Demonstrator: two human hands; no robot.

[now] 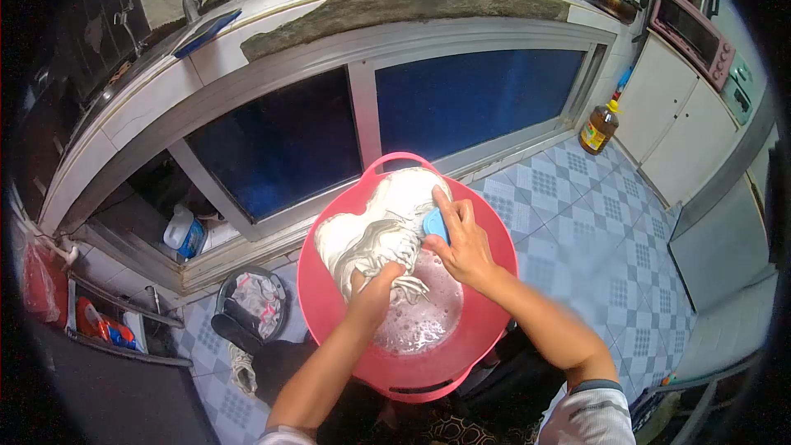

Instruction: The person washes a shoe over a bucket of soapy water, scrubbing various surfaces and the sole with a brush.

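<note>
A pink basin (486, 313) with two handle openings stands in front of me, with foamy water (420, 321) in it. A wet white cloth (346, 235) bulges in rounded lobes over the basin's far left part, its folds bunched toward the middle. My left hand (375, 284) is closed on the bunched folds, and some fingers are hidden under them. My right hand (463, 239) grips a small blue brush (435, 225) against the cloth's right side. The brush's underside is hidden.
A dark bucket (276, 334) with crumpled cloth stands left of the basin, near a shoe (241, 369). Sliding cabinet doors (486, 99) lie ahead under the tiled counter (222, 58). An oil bottle (599, 127) stands on the blue tiled floor (568, 255) at right.
</note>
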